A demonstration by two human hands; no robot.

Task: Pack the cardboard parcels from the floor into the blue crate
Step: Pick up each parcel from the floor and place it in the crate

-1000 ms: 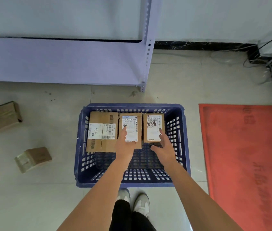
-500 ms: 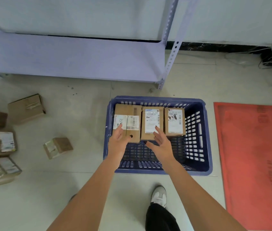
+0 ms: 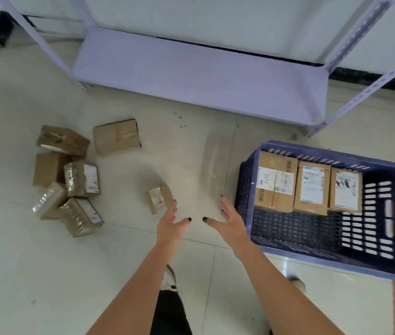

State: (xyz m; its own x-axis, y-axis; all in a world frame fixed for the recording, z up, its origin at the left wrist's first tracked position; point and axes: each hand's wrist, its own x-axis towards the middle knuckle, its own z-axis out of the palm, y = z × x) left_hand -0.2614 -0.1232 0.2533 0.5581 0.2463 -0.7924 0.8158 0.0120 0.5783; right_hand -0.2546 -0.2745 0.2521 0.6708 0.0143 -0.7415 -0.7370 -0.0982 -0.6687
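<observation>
1. Both hands have left the blue crate, which now holds three parcels along its far wall.
2. Left hand and right hand hover empty, fingers spread.
3. Nearest small parcel lies on the floor just beyond the left fingers, long axis running away and slightly left.
4. Open floor surrounds it; the parcel cluster lies farther left.

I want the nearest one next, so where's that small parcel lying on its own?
In the head view the small parcel lies on the floor just beyond the left hand, between the parcel pile and the blue crate.
</observation>
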